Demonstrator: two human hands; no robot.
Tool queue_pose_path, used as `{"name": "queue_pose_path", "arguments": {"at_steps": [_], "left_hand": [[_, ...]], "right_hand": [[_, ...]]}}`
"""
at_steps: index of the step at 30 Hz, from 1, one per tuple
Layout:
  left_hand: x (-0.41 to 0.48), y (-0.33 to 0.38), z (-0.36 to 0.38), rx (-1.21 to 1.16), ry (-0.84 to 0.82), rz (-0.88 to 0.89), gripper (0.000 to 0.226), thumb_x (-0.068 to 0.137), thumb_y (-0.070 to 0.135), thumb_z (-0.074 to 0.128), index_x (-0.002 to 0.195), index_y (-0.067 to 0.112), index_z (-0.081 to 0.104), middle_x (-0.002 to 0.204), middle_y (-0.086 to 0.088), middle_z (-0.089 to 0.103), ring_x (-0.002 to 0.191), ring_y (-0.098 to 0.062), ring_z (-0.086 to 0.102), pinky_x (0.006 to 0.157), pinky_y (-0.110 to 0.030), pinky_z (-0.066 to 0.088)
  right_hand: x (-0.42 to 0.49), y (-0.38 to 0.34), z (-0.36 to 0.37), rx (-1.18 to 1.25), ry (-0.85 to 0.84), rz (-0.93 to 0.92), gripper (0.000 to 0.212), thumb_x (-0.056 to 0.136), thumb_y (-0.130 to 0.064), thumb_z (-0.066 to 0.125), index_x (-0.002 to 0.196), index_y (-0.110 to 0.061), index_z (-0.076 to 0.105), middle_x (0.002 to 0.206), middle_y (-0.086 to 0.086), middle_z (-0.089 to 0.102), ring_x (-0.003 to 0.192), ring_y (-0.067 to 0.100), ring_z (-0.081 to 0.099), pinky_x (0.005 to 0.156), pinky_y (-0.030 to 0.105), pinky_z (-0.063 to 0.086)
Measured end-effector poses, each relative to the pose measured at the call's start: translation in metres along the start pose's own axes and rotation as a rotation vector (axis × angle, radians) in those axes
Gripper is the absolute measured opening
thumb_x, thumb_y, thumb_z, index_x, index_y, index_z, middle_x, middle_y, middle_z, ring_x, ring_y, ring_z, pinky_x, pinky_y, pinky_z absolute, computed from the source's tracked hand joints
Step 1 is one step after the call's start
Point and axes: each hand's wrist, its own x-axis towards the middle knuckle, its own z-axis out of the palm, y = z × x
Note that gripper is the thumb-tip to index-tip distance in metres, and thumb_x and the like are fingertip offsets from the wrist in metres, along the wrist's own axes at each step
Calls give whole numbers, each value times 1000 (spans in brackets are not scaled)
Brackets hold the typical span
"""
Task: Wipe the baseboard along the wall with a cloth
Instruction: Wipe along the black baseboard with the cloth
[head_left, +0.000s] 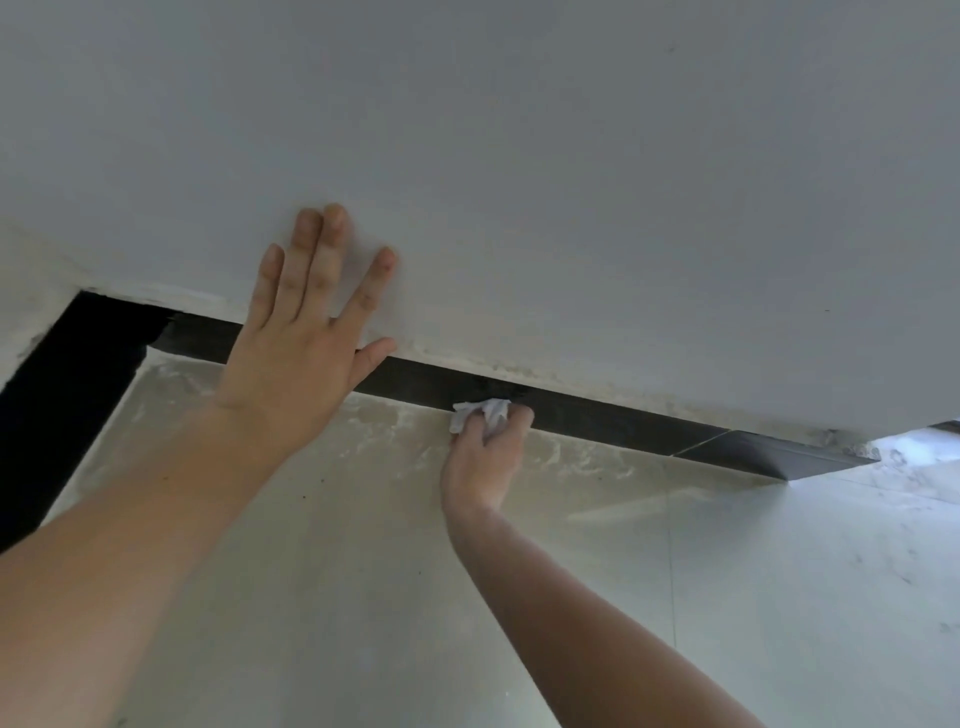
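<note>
Soft, flat daylight; wide-angle view with mild blur.
The brightest spot is a blown-out white patch on the floor (914, 449) at the right edge, where light enters past the end of the wall (519, 156); the wall greys toward the top. The baseboard (597, 421) sinks into featureless black at the left corner and bows with lens distortion. The left hand (306, 338) looks soft; shadows are faint.
</note>
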Motion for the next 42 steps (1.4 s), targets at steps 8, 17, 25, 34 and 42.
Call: {"name": "queue_pose_path", "arguments": {"at_steps": [8, 17, 25, 34, 42], "left_hand": [[-4, -14, -5, 23, -7, 60, 68, 97, 49, 30, 153, 21, 0, 153, -8, -27, 144, -26, -15, 117, -46, -2], [0, -23, -7, -2, -4, -20, 68, 96, 44, 29, 150, 20, -6, 154, -17, -7, 141, -24, -24, 115, -41, -10], [-3, -25, -7, 3, -18, -12, 68, 98, 44, 30, 150, 24, -11, 154, -13, -9, 140, -21, -24, 116, -44, -7], [-25, -44, -11, 52, -26, -108, 67, 98, 45, 26, 151, 15, -5, 155, -18, -4, 144, -27, -13, 116, -42, -7], [-31, -53, -9, 60, -87, -125, 58, 101, 36, 26, 152, 17, 4, 157, -15, -5, 145, -26, -6, 116, -41, -7]], "right_hand": [[-8, -6, -37, -416, -486, -250, 18, 93, -17, 43, 86, -33, 39, 63, -14, 56, 53, 4, 47, 49, 22, 37], [28, 4, -63, -740, -269, -574, 9, 95, -18, 39, 95, -27, 37, 88, -6, 65, 68, 27, 58, 59, 35, 46], [9, -3, 8, -937, -536, -694, 22, 96, -19, 39, 117, -15, 43, 106, 12, 57, 79, 39, 60, 61, 37, 45], [8, -16, -28, -1035, -609, -1141, 19, 79, -26, 47, 96, -26, 55, 67, -1, 56, 43, 21, 52, 43, 18, 24], [34, -24, 2, -1362, -541, -1343, 37, 54, -15, 81, 90, -15, 73, 64, 1, 59, 33, 18, 46, 39, 19, 19]]}}
